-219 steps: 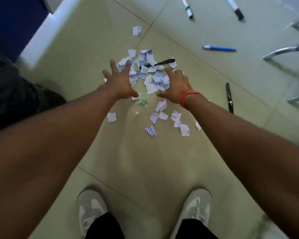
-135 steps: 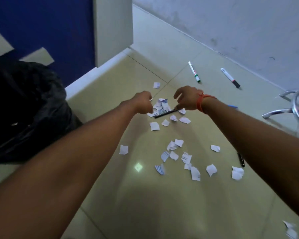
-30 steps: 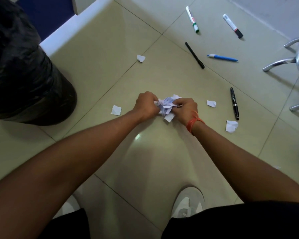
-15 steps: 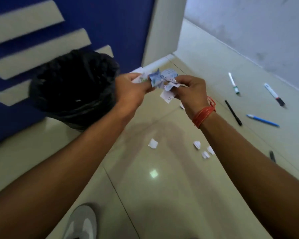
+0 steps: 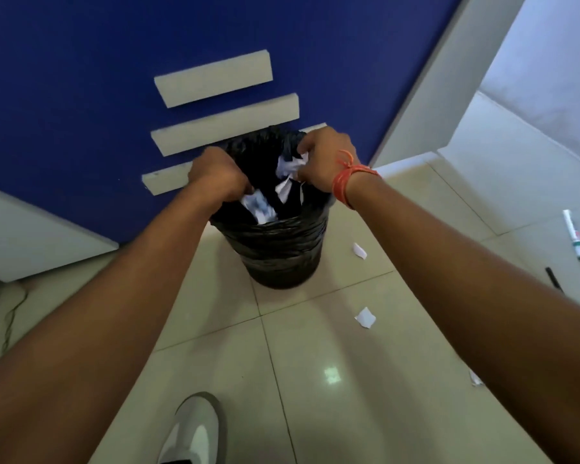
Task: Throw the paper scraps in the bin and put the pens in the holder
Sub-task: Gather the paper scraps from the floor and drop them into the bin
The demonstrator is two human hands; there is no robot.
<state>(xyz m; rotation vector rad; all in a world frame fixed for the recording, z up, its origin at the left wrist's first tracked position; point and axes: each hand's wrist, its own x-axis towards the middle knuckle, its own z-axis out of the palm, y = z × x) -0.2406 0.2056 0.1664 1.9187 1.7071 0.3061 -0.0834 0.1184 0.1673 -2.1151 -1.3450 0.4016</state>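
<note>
Here, over the black-lined bin [image 5: 275, 236], the left hand [image 5: 216, 177] and right hand [image 5: 322, 159] let go of paper scraps [image 5: 287, 169], fingers curled loosely around the last white pieces, some apparently already falling. Light scraps could drift past the rim and join the strays [image 5: 365, 318] on the tiled floor [image 5: 332, 413]. The bin's dark inside hides its contents. A marker [image 5: 573, 239] and a black pen [image 5: 553, 279] lie at right; no holder is in view.
</note>
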